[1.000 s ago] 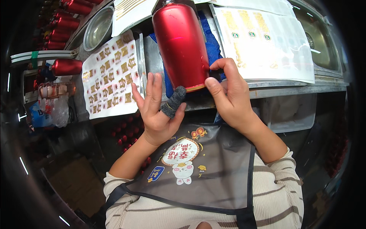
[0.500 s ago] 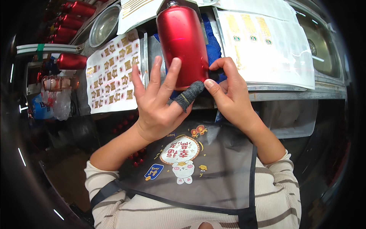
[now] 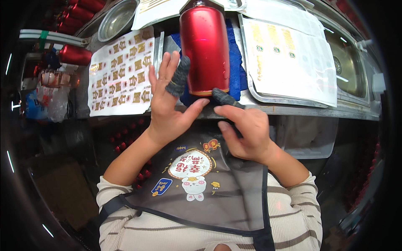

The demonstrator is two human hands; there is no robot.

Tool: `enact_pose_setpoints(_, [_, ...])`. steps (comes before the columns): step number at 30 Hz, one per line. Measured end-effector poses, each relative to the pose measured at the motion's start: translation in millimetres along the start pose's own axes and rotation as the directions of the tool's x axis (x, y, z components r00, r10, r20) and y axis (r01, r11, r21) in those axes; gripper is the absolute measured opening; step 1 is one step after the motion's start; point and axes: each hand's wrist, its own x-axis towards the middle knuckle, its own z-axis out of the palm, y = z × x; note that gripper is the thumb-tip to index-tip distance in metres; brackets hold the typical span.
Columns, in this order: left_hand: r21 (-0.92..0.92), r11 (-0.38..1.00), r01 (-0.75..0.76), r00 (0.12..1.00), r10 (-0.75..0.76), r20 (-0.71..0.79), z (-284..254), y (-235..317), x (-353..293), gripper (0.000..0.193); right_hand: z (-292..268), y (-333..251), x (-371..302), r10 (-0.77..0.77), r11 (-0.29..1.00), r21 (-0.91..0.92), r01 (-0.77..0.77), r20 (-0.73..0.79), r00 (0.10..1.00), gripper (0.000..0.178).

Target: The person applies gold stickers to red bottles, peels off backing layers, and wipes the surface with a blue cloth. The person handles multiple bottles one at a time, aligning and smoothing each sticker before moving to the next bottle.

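Note:
A glossy red bottle lies on a blue cloth, its neck pointing away from me and its gold-edged base toward me. My left hand is raised beside the bottle's lower left side, open, fingers up and thumb apart. A grey knitted finger sleeve covers one of its fingers. Just in front of the base is my right hand, fingers and thumb apart, holding nothing. Another grey finger sleeve on it overlaps the base's right corner; whether it touches I cannot tell.
Sticker sheets with gold designs lie on the left; a tray of white sheets with gold prints is on the right. A metal bowl stands far left, near another red bottle. A sink basin lies far right.
My right fingers have come away from my left hand's sleeved finger. My left hand has turned upright and moved slightly left; my right hand has moved lower, its sleeved finger now showing.

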Motion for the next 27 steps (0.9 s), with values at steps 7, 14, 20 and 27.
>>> enact_pose_setpoints(7, [-0.038, 0.997, -0.071, 0.996, 0.068, -0.058, 23, -18, 1, 0.077, 3, 8, -23, 0.356, 0.928, 0.123, -0.351, -0.02, 0.934, 0.032])
enact_pose_setpoints(14, [-0.07, 0.989, -0.13, 0.985, 0.12, -0.122, 26, -4, 13, 0.067, 1, 3, -12, 0.077, 0.994, -0.077, -0.077, 0.001, 0.997, 0.031])
enact_pose_setpoints(20, [-0.103, 0.987, -0.12, 0.984, 0.104, -0.145, 29, -8, 13, 0.069, -18, -3, 18, -0.114, 0.926, -0.318, 0.204, 0.28, 0.953, 0.04])
enact_pose_setpoints(27, [0.132, 0.988, -0.084, 0.996, 0.087, -0.02, 29, -23, -1, 0.083, -6, -7, 50, -0.178, 0.823, -0.416, 0.388, 0.46, 0.87, 0.026])
